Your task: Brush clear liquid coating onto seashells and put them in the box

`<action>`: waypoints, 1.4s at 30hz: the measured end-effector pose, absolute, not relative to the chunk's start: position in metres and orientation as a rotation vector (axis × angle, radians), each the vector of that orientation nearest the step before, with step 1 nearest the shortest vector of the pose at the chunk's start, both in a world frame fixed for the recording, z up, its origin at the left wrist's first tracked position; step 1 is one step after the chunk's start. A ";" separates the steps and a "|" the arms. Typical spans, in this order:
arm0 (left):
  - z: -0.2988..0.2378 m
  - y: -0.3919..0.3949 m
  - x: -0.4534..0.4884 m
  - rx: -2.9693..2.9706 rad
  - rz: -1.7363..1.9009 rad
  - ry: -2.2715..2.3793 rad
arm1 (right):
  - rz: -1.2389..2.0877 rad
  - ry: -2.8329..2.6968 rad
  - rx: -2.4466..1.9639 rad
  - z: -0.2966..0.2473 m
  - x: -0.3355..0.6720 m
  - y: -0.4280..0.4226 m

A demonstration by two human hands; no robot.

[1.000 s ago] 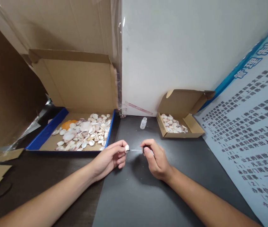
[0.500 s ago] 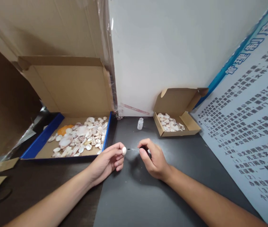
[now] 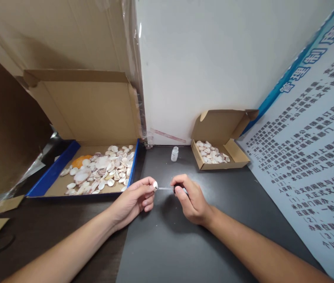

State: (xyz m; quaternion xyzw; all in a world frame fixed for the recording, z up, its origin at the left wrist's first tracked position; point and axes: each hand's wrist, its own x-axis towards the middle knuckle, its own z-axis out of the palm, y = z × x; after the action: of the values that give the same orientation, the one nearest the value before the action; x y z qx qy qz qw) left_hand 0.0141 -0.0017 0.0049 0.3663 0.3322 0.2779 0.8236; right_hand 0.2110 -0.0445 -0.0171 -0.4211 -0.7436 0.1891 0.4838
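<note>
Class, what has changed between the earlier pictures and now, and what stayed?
The brush in the right hand, apart from the shell half a second ago, has moved left, its tip back at the shell. Nothing was released. The left hand still holds the shell; bottle and small box stayed put.

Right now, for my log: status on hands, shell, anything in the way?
Left hand pinching white shell. Right hand holding thin applicator, tip at shell's edge. Bottle stands beyond both hands, not between them.
</note>
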 end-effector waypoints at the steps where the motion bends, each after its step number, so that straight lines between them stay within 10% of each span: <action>1: 0.005 -0.002 0.014 0.779 0.592 0.704 | 0.462 -1.811 -1.035 -0.017 0.211 -0.044; 42: 0.004 -0.005 0.018 0.797 0.689 0.739 | 0.638 -1.833 -0.933 -0.013 0.206 -0.034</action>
State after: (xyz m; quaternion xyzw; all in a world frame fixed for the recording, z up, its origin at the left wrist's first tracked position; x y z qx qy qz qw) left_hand 0.0183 -0.0053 0.0041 0.3714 0.3446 0.3214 0.8000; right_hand 0.2057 -0.0340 -0.0130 -0.3813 -0.7495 0.2608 0.4741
